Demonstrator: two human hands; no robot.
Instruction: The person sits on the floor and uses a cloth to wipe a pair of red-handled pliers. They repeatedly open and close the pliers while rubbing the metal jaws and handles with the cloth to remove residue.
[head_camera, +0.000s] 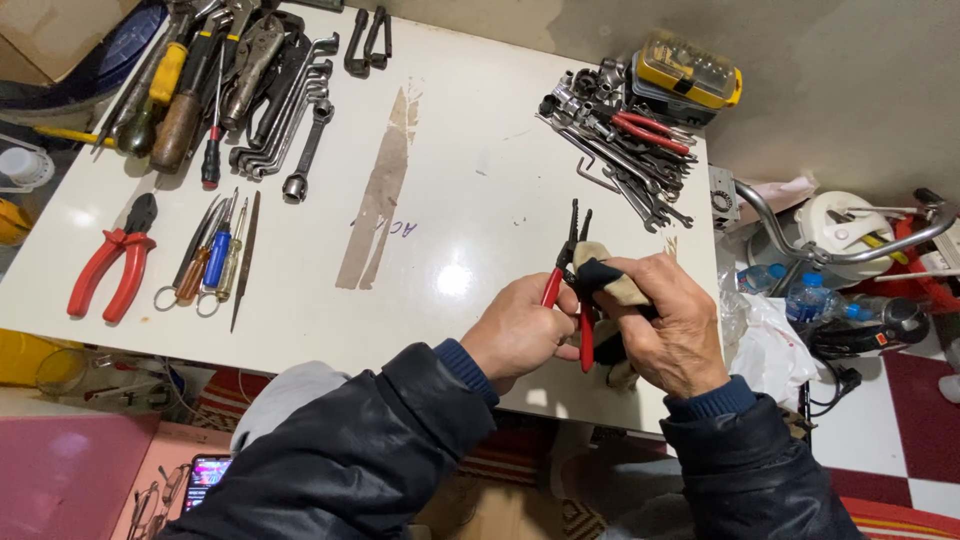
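Observation:
My left hand (518, 330) grips the red handles of a pair of long-nose pliers (574, 240), whose black jaws point away from me over the white table (460, 180). My right hand (668, 325) presses a dirty beige and black rag (600, 272) against the pliers near the joint. Both hands hover near the table's front right edge. Dark jacket sleeves cover both arms.
Red-handled pliers (112, 265) and several screwdrivers (212, 255) lie at the left. Wrenches and large tools (262, 85) are piled at the back left. More wrenches, red pliers (650, 130) and a yellow case (690, 70) sit at the back right. A phone (205, 470) lies below the table.

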